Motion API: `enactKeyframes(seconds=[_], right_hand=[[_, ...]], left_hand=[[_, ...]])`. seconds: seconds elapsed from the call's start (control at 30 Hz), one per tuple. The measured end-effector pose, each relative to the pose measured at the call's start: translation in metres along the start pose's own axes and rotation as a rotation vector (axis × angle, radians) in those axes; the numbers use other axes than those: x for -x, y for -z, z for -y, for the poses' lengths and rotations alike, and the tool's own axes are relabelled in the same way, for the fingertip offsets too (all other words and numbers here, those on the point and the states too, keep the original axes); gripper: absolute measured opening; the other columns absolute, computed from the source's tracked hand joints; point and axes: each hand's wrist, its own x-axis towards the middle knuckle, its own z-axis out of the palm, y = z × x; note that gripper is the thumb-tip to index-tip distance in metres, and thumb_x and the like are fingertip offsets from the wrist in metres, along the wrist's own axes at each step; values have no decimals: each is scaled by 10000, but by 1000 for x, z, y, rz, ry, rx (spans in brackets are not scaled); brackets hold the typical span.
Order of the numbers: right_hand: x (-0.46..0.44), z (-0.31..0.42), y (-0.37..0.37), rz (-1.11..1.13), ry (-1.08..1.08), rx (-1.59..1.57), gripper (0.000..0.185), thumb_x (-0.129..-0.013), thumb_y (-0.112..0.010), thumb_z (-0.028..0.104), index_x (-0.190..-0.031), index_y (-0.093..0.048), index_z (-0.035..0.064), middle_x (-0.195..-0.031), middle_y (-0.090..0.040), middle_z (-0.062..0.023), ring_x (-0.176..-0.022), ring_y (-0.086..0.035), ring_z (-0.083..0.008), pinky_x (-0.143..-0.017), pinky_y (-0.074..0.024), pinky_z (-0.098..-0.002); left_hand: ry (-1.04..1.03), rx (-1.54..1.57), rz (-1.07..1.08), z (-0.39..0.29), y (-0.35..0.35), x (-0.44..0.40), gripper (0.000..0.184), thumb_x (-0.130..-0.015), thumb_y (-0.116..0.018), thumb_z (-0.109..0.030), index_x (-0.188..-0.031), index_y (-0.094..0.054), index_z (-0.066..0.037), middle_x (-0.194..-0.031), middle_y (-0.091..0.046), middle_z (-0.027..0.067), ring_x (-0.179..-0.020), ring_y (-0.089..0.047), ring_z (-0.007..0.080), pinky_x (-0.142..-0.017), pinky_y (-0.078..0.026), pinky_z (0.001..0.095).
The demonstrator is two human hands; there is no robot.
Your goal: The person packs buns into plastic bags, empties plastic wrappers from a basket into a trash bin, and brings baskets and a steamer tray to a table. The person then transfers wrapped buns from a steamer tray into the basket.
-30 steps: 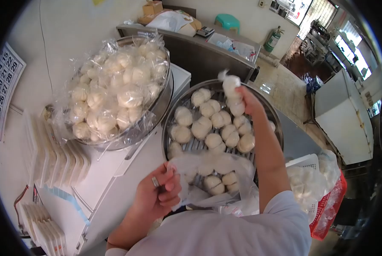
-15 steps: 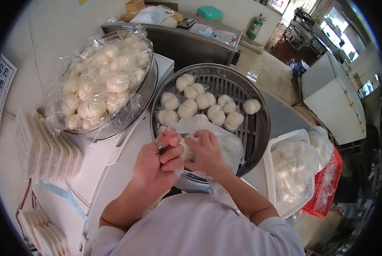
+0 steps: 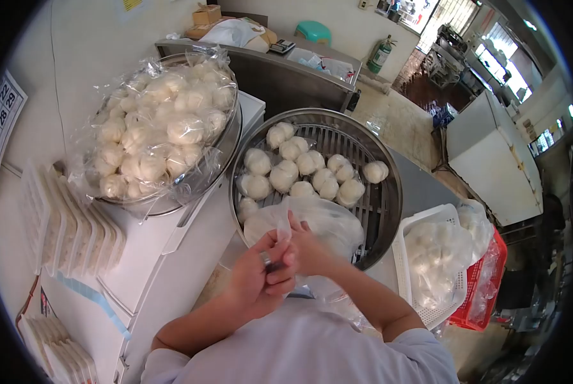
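A translucent plastic bag (image 3: pixel 331 221) with pale round contents lies at the near side of a round metal steamer tray (image 3: pixel 396 192). My left hand (image 3: pixel 261 275), wearing a ring, is closed, pinching the bag's gathered edge between thumb and fingers. Right beside it, my right hand (image 3: pixel 315 249) is closed around the neck of the same bag; its lower fingers are partly hidden. Beyond the bag, several white buns (image 3: pixel 283 176) rest on the slatted floor of the tray, some in clear wrap. One bun (image 3: pixel 375 171) sits apart on the right.
To the left, a large metal basin (image 3: pixel 235 137) holds a heap of plastic-covered buns (image 3: pixel 152 131). Stacked clear packs (image 3: pixel 75 221) stand along the wall. A white basket (image 3: pixel 398 262) with bagged buns overlaps a red crate (image 3: pixel 501 256) on the right. A white chest freezer (image 3: pixel 491 160) stands farther off.
My left hand has moved down and right and now pinches the bag's pulled-up edge. My right hand's fingers have shifted from over the bag's opening to beside its neck. The view has tilted slightly.
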Motion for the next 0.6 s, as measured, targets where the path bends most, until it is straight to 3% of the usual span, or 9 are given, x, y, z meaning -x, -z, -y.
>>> enactKeyframes(seconds=[0.03,0.13,0.2,0.27,0.33,0.4,0.5,0.53,0.6], right_hand=[[0,-10,14,-58,27,-172,415,-808,-631,61,-1219,-677,22,-1264,-639,-257,-1381,-475,-431,-1062,-461,-538],[-16,2,125,-205,-428,-393,267,-899,-667,251,-1021,-754,30,-897,-737,-159,-905,-741,-307,-859,-579,-425],[-63,-39,140,-486,-262,-157,239,-872,-690,255,-894,-776,34,-715,-715,-127,-717,-738,-315,-689,-591,-437],[-119,-94,127,-410,-392,197,298,-842,-734,298,-1050,-771,87,-924,-753,-176,-887,-745,-330,-794,-588,-429],[-166,-140,101,-312,-416,241,534,-785,-783,345,-1275,-680,158,-1316,-639,-239,-1103,-681,-383,-912,-552,-479],[-201,-165,65,-190,-498,297,764,-757,-808,363,-1445,-514,213,-1526,-415,-241,-1251,-565,-453,-995,-493,-560],[-227,-170,55,-139,-619,238,838,-725,-834,368,-1464,-459,239,-1478,-409,-206,-1267,-539,-464,-980,-484,-605],[-231,-174,51,-166,-633,258,821,-725,-837,360,-1448,-460,261,-1363,-472,-184,-1253,-556,-433,-973,-492,-589],[-237,-179,44,-182,-641,287,802,-725,-831,351,-1437,-475,254,-1342,-493,-191,-1216,-581,-437,-965,-497,-580]], left_hand=[[-17,10,24,-5,2,1,41,-1057,-523,-174,-1039,-518,-136,-833,-503,-33,-533,-317,33,-409,-262,190],[-102,-12,58,-24,6,13,60,-1059,-535,-187,-1055,-510,-132,-824,-505,-21,-526,-316,47,-405,-263,201],[-55,11,77,-24,7,16,72,-1059,-540,-190,-1063,-505,-128,-821,-507,-11,-523,-320,59,-403,-264,206],[-27,40,109,-25,10,13,79,-1060,-542,-189,-1068,-501,-123,-815,-510,4,-520,-329,77,-401,-265,210],[-50,65,114,-25,10,12,70,-1061,-535,-179,-1076,-501,-121,-811,-510,5,-521,-330,75,-402,-266,211],[-88,83,100,-27,15,10,68,-1060,-529,-167,-1094,-502,-115,-803,-505,10,-516,-331,75,-400,-273,211],[-109,81,55,-34,22,6,69,-1060,-524,-165,-1102,-503,-114,-802,-505,11,-507,-332,75,-395,-278,213],[-123,88,60,-35,25,2,62,-1057,-520,-160,-1096,-503,-114,-797,-511,9,-500,-333,74,-388,-278,212],[-127,94,40,-38,26,-4,60,-1055,-521,-158,-1091,-505,-114,-787,-511,6,-499,-336,74,-386,-276,211]])
